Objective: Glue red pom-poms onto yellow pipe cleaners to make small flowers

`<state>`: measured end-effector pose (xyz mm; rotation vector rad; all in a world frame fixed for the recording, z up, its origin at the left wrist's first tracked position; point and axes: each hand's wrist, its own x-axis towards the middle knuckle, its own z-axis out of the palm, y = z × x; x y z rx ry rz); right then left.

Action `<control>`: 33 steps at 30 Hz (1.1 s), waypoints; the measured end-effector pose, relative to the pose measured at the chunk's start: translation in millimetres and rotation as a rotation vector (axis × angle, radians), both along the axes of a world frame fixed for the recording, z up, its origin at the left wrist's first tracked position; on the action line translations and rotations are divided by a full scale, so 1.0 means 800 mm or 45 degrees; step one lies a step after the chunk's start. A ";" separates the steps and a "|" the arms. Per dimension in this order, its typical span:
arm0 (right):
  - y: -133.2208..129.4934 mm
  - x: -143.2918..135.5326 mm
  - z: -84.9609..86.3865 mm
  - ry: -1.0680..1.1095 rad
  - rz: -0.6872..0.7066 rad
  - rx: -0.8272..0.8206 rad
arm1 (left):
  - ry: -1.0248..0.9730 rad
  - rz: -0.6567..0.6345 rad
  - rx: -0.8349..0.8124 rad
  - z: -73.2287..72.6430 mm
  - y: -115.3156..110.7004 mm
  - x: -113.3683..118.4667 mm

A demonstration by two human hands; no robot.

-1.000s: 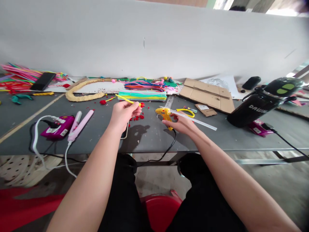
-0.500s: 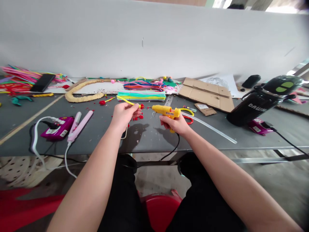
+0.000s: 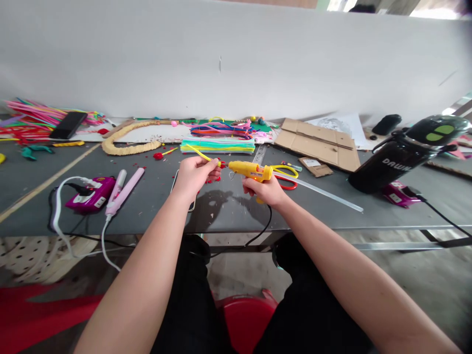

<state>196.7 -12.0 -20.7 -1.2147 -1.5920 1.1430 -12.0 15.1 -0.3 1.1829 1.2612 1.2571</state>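
Observation:
My left hand [image 3: 195,176] is closed on a yellow pipe cleaner [image 3: 199,153], whose far end carries a small red tip [image 3: 221,164]. In my right hand [image 3: 266,189] is a yellow hot glue gun [image 3: 250,169], its nozzle pointing left at the red tip. Nozzle and tip meet or nearly so; contact is hard to tell. A long clear glue stick [image 3: 324,192] juts from the gun's rear. Red scraps [image 3: 213,181] lie on the table under my left hand. A phone [image 3: 192,205] is partly hidden beneath that wrist.
Scissors [image 3: 285,183] with yellow and red handles lie behind the gun. Pipe cleaner bundles [image 3: 217,146] line the back, beside folded cardboard [image 3: 319,142]. A black bottle [image 3: 396,160] stands right. At left are a pink hair straightener [image 3: 125,191] and a purple power strip [image 3: 91,195] with cables.
The glue gun has moved slightly left, bringing its nozzle up to the red tip. My left hand has shifted a little to the right, still gripping the pipe cleaner.

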 end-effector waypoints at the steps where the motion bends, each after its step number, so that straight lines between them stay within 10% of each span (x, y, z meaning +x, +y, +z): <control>1: 0.000 0.000 0.000 0.000 0.002 0.001 | -0.001 -0.001 0.001 0.001 0.000 0.000; 33: 0.000 0.001 -0.001 -0.017 -0.034 0.021 | 0.005 -0.013 -0.004 0.002 -0.001 0.001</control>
